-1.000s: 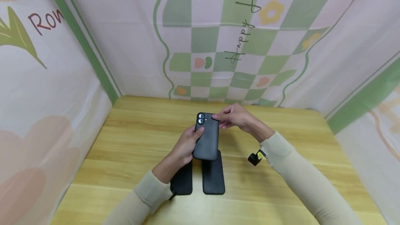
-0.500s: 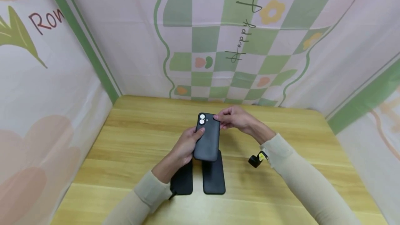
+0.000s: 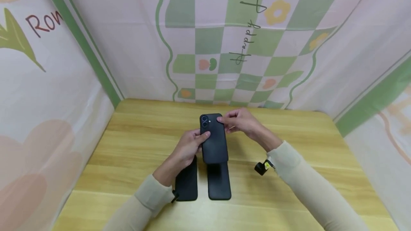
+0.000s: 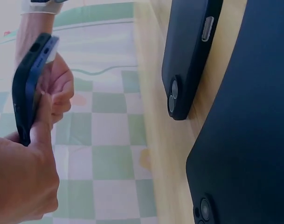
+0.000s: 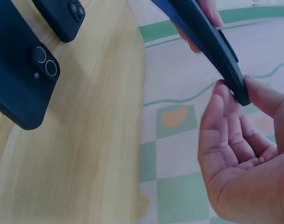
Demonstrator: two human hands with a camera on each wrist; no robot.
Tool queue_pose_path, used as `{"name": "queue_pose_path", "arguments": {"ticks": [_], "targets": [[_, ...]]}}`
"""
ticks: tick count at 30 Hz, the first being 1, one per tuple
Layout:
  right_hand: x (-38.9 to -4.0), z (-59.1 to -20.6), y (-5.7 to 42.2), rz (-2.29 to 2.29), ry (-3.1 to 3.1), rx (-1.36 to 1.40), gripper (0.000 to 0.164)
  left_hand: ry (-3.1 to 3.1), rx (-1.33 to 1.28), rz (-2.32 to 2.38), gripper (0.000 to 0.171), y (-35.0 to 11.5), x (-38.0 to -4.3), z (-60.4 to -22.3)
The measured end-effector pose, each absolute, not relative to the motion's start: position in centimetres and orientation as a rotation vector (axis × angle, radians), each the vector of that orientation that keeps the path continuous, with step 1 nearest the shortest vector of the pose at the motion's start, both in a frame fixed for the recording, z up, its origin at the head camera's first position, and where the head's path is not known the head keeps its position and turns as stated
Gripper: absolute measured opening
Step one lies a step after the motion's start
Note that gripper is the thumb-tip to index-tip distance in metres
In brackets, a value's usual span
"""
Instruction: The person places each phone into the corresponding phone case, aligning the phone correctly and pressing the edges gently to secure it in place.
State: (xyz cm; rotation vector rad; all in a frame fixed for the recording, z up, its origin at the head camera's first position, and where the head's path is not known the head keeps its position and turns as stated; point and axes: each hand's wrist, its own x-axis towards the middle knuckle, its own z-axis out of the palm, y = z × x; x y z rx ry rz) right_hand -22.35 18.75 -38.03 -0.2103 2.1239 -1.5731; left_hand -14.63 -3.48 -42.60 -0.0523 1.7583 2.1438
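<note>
A black phone in a dark case (image 3: 214, 143), its two-lens camera facing up, is held above the table. My left hand (image 3: 187, 148) grips its left edge, thumb across the back. At its upper right corner my right hand (image 3: 243, 122) pinches it between thumb and fingers, as the right wrist view also shows. A bluish inner side of the held phone (image 4: 27, 86) shows edge-on in the left wrist view. Two more black phones lie on the table below: one on the left (image 3: 187, 185), partly beneath my left wrist, and one on the right (image 3: 219, 184), overlapped by the held phone.
The wooden table (image 3: 144, 127) ends at a patterned curtain (image 3: 207, 38) behind and cloth walls at both sides. A small black wrist camera (image 3: 260, 168) hangs from the right sleeve.
The held phone has tilted slightly, its lower end swinging a little right, and its bright lens reflection is gone. My left hand has shifted slightly with it; my right hand keeps its pinch at the corner.
</note>
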Motion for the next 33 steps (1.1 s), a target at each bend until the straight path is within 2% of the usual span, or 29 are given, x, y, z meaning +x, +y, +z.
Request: {"name": "queue_pose_path", "arguments": {"ticks": [7, 21, 33], "targets": [[-20.7, -38.1, 18.0, -1.493, 2.211, -0.246, 0.025, 1.819, -0.129, 2.223, 0.03, -4.1, -14.6, -42.1], [-18.8, -39.1, 17.7, -1.522, 2.119, -0.236, 0.028, 1.767, -0.112, 2.299, 0.037, -4.4, -15.1, -41.6], [-18.4, -39.4, 17.6, -1.565, 2.19, -0.275, 0.021, 1.724, -0.126, 2.308, 0.037, -4.5, -15.2, -41.5]]}}
